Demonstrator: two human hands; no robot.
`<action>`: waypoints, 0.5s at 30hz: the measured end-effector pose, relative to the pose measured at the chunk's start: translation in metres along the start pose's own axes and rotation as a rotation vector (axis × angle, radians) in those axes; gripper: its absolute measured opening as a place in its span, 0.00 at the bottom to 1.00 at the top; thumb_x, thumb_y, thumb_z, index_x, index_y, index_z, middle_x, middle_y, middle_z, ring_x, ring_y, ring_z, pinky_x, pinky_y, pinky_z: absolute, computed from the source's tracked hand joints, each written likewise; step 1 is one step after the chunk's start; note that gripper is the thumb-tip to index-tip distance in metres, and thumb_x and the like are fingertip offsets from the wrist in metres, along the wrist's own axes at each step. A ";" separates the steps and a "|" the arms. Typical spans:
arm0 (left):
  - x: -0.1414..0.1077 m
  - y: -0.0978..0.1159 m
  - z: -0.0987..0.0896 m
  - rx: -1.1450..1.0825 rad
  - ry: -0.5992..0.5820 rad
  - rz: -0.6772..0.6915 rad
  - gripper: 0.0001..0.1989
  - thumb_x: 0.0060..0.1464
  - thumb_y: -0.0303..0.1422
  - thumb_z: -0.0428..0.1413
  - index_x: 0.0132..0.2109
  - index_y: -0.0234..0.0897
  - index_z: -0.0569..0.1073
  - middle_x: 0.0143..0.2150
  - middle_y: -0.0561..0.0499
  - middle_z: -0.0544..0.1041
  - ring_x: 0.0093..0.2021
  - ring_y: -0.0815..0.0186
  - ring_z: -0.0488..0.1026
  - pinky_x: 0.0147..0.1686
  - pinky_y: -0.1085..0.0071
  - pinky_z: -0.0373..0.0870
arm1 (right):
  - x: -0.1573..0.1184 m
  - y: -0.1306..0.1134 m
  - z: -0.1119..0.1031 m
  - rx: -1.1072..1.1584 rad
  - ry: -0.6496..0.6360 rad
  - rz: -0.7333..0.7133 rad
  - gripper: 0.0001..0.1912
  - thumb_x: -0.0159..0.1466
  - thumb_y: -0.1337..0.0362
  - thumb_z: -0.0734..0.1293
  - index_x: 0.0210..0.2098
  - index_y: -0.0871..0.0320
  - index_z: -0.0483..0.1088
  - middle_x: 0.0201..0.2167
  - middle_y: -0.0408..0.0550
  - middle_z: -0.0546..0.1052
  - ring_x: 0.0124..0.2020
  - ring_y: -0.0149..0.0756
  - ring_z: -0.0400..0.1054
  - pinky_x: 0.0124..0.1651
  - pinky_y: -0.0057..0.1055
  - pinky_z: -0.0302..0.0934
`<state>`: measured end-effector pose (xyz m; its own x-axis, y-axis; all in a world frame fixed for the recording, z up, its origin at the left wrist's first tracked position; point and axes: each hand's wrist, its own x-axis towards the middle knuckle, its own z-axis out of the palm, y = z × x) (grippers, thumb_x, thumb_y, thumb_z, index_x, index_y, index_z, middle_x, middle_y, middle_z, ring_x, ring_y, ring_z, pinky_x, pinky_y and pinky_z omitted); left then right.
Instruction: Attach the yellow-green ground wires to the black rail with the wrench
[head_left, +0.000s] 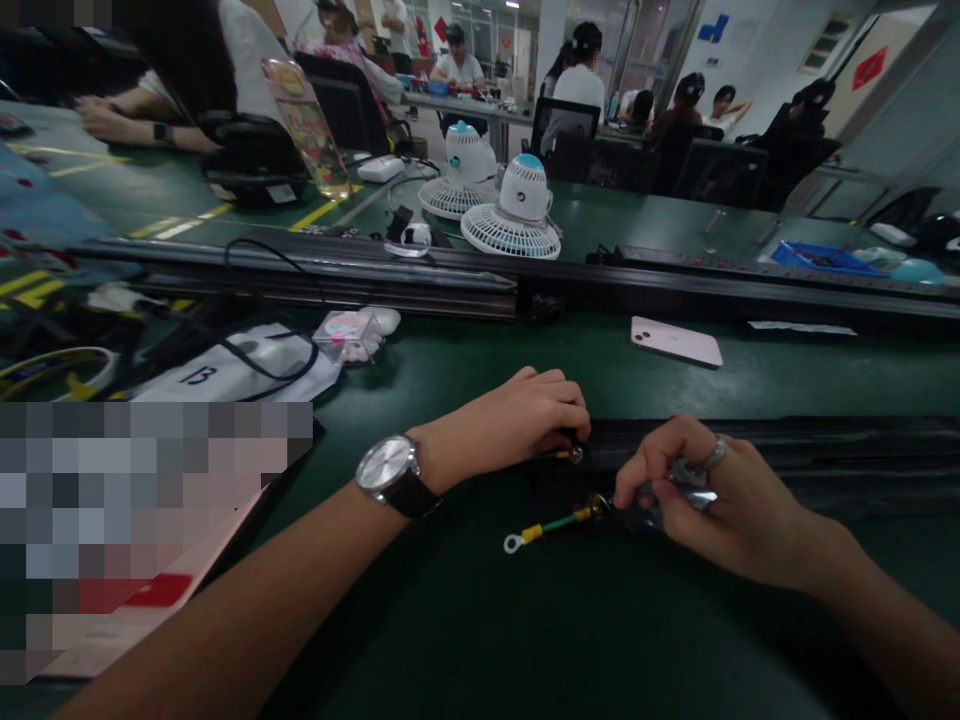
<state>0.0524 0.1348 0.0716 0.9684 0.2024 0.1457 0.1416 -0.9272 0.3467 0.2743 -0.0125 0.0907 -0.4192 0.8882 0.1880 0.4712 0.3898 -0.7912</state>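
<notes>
My left hand [541,412], with a watch [388,468] on its wrist, is closed, its fingers curled down at the end of some long black strips [825,445]. Just under its fingertips is a brass-coloured fitting [576,454]; what the fingers hold is hidden. To the right, my right hand [712,500] pinches a shiny silver piece [699,494], too covered to name. Beside its fingertips, a short green-and-yellow wire [559,524] with a ring terminal [514,543] sticks out leftward from a second brass-coloured fitting [598,504].
A pink phone [676,342] lies beyond my hands. Long metal rails [450,290] cross the green table [480,620]. Two white fans [514,215], a bottle [307,130] and a blue tray [825,258] stand farther back. At left are a white pouch [240,365] and a clear box [351,335]. Other people sit beyond.
</notes>
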 end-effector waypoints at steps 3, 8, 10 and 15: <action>0.000 -0.001 0.000 -0.016 -0.006 -0.004 0.10 0.62 0.24 0.59 0.47 0.42 0.75 0.51 0.52 0.73 0.52 0.62 0.67 0.52 0.66 0.59 | 0.000 0.001 0.000 -0.010 0.001 0.011 0.16 0.64 0.77 0.61 0.44 0.49 0.59 0.38 0.34 0.78 0.33 0.27 0.71 0.35 0.24 0.61; 0.000 -0.001 0.002 -0.072 -0.011 0.008 0.10 0.62 0.28 0.60 0.50 0.42 0.74 0.51 0.50 0.73 0.52 0.60 0.67 0.52 0.65 0.61 | 0.000 0.001 0.000 0.001 -0.004 0.014 0.15 0.65 0.77 0.61 0.44 0.50 0.60 0.38 0.35 0.77 0.33 0.28 0.71 0.35 0.24 0.62; 0.000 -0.001 0.003 -0.091 -0.005 0.013 0.11 0.62 0.28 0.60 0.51 0.42 0.74 0.51 0.50 0.73 0.52 0.60 0.68 0.52 0.65 0.61 | 0.000 0.002 0.000 -0.002 -0.003 0.011 0.15 0.65 0.77 0.61 0.44 0.50 0.60 0.39 0.35 0.77 0.34 0.28 0.71 0.36 0.25 0.62; 0.000 -0.001 0.002 -0.137 -0.019 -0.004 0.16 0.61 0.21 0.56 0.53 0.43 0.73 0.49 0.50 0.74 0.51 0.61 0.68 0.52 0.65 0.62 | -0.002 0.003 0.000 0.008 -0.009 0.016 0.15 0.65 0.77 0.62 0.44 0.50 0.60 0.39 0.35 0.77 0.33 0.28 0.70 0.35 0.25 0.62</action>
<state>0.0526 0.1353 0.0697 0.9717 0.1989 0.1273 0.1173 -0.8746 0.4704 0.2766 -0.0130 0.0883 -0.4186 0.8921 0.1702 0.4716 0.3737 -0.7987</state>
